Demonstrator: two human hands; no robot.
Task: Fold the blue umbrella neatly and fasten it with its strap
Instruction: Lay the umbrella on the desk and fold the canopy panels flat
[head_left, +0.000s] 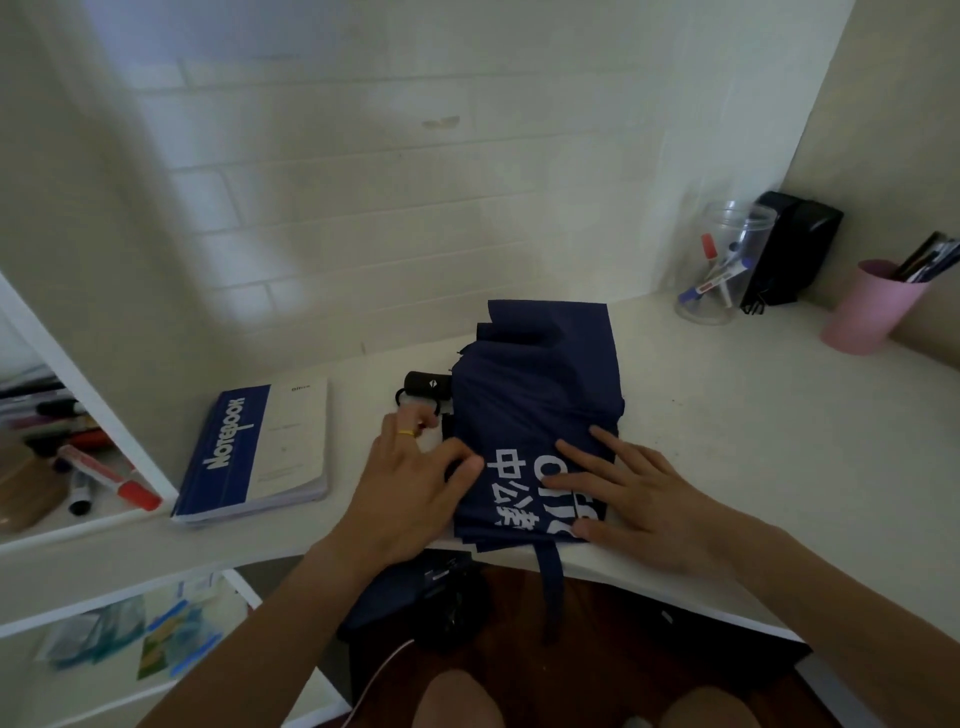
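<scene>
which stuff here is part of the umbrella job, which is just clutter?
Job:
blue umbrella
its strap, hanging off the desk edge
black handle
left hand, right hand, both on the fabric

Clutter:
notebook
clear marker jar
pink cup
black box

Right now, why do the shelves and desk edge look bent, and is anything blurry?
Head view: the wide-angle lens bows the desk edge and shelf lines; light is dim and soft, without glare; the umbrella lettering reads sharply, while items near the bottom-left corner smear.
</scene>
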